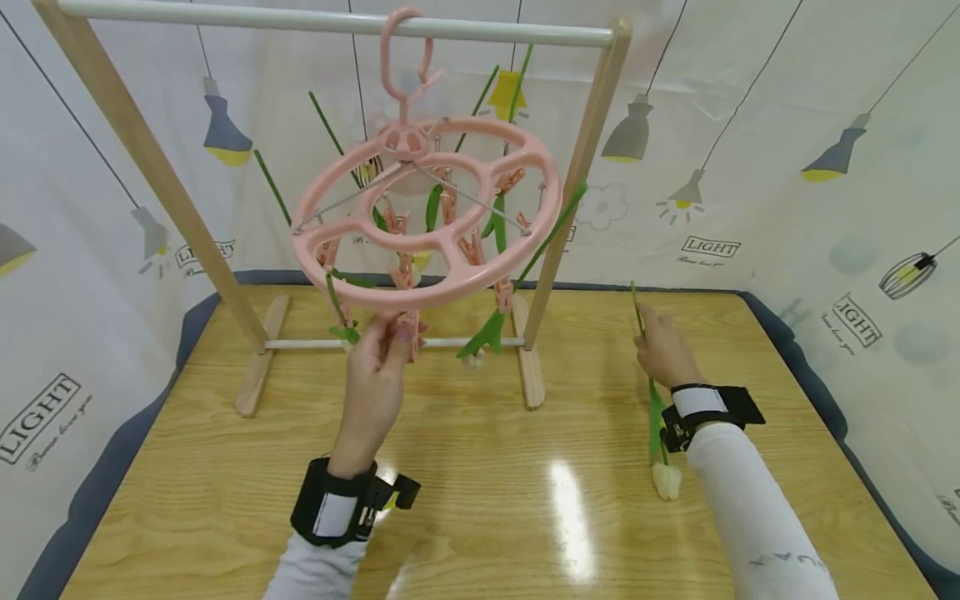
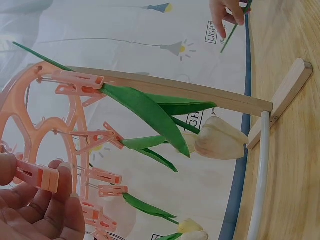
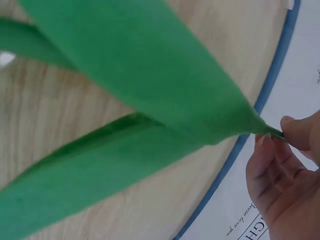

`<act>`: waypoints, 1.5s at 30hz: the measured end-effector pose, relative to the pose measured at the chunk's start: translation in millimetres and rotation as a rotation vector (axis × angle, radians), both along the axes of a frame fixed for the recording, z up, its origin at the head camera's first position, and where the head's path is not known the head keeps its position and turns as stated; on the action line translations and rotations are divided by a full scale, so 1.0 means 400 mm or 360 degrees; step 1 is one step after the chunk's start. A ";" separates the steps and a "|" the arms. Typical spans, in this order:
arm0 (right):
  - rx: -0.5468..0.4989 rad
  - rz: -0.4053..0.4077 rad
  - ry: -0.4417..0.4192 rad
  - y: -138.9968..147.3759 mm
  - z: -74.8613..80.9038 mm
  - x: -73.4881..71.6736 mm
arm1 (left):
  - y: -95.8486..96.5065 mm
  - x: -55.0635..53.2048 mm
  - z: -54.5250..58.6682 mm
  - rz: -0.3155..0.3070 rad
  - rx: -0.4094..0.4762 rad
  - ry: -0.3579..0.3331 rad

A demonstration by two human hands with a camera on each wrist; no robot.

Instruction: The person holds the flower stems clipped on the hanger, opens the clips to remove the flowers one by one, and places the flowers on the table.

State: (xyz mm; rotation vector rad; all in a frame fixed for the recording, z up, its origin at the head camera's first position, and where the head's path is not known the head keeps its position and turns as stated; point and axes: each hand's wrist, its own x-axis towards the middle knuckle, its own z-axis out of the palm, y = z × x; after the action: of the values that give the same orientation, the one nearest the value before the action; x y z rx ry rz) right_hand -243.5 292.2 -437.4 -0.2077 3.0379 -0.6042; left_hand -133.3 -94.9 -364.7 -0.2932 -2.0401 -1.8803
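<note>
A pink round clip hanger (image 1: 405, 292) hangs by its hook from the white rail of a wooden stand. My left hand (image 1: 378, 367) pinches one of its pink clothespins (image 2: 42, 176) at the near rim, thumb on one side and fingers on the other. Over the table's right side, my right hand (image 1: 667, 346) pinches the stem of a white artificial tulip (image 1: 666, 482), whose bloom points down toward me. Its broad green leaves (image 3: 145, 75) fill much of the right wrist view. Other tulips hang bloom down from the hanger's clips, one white bloom (image 2: 220, 139) large in the left wrist view.
The stand has wooden posts (image 1: 577, 183), a white top rail (image 1: 225, 15) and wooden feet (image 1: 531, 375) on the wood-grain table (image 1: 480, 500). Behind it hangs a white cloth (image 1: 750, 225) printed with lamps. Dark blue edging (image 1: 810, 392) runs round the table.
</note>
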 end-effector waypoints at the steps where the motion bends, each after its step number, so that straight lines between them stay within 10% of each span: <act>1: 0.0018 0.0005 -0.0015 -0.002 -0.006 0.002 | 0.000 0.000 0.001 0.0000 0.0000 0.0002; 15: 0.0301 0.0098 -0.0214 -0.046 -0.069 0.026 | 0.000 0.003 0.002 0.0013 -0.0012 0.0011; 21: 0.0225 0.0059 -0.0421 -0.063 -0.067 0.032 | -0.001 0.003 -0.002 0.0038 -0.0043 0.0042; 45: 0.0203 -0.0059 -0.0512 -0.056 -0.062 0.040 | -0.004 0.006 -0.002 0.0109 -0.0057 0.0055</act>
State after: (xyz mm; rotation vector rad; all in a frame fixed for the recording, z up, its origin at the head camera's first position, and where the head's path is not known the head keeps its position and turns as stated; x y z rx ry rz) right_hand -227.7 269.7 -462.2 -0.0444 2.7598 -0.3983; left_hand -131.0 -96.5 -365.4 -0.2597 -2.0369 -1.7874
